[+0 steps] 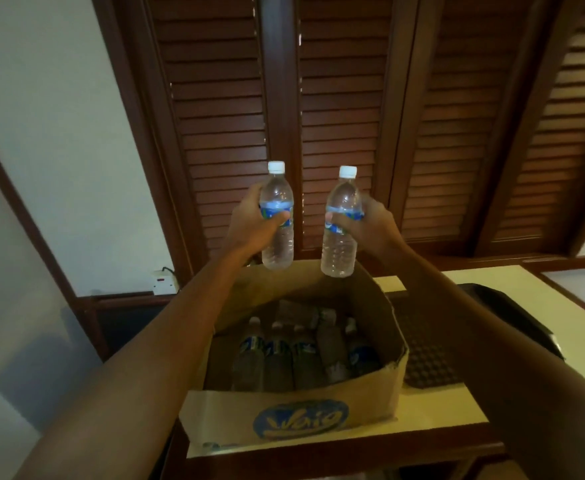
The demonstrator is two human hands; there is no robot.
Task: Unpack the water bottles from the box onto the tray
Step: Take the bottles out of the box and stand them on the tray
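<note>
My left hand (254,223) grips a clear water bottle (278,244) with a white cap and blue label, held upright above the far edge of the box. My right hand (367,225) grips a second such bottle (339,247), also upright and raised. Below them stands an open cardboard box (284,415) with a blue and yellow logo on its front wall. Several more bottles (277,358) lie inside it in shadow. A black tray (426,362) with a dimpled surface lies on the table to the right of the box, partly hidden by my right forearm.
The box and tray rest on a cream table (436,410) with a dark wooden edge. Dark louvred wooden shutters (339,98) fill the wall behind. A white wall socket (163,282) sits low on the left wall.
</note>
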